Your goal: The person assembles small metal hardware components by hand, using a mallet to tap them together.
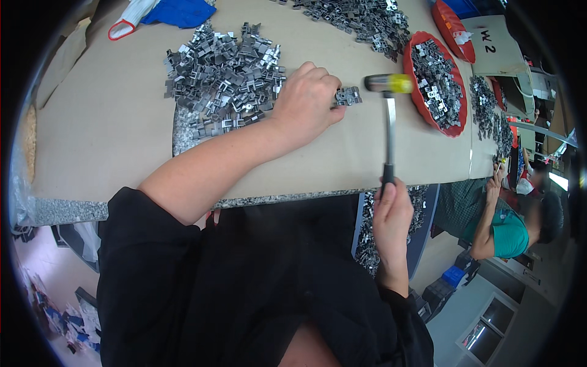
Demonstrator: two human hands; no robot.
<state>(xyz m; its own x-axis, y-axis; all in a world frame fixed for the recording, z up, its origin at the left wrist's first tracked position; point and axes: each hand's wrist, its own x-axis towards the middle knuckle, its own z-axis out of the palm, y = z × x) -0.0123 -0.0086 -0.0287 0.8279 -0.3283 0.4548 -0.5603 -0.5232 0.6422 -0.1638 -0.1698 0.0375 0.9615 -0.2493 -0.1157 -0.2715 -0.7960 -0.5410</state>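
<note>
My left hand (307, 104) is closed on a small bent metal clip (348, 96), pinching it near the tabletop with its far end sticking out to the right. In my right hand (392, 217) is the black grip of a mallet (390, 131). Its head, dark on one side and yellow on the other, hangs just right of the clip, apart from it. A big heap of metal clips (223, 76) lies left of my left hand. Beyond the mallet head stands a red scalloped basket (454, 125) full of similar clips.
Another clip pile (361, 24) lies at the far side. A blue cloth and white glove (137, 15) sit far left. Below the table edge (275, 199) is a bin of clips (368, 244). At the right, a person in green (510, 232) works at the table.
</note>
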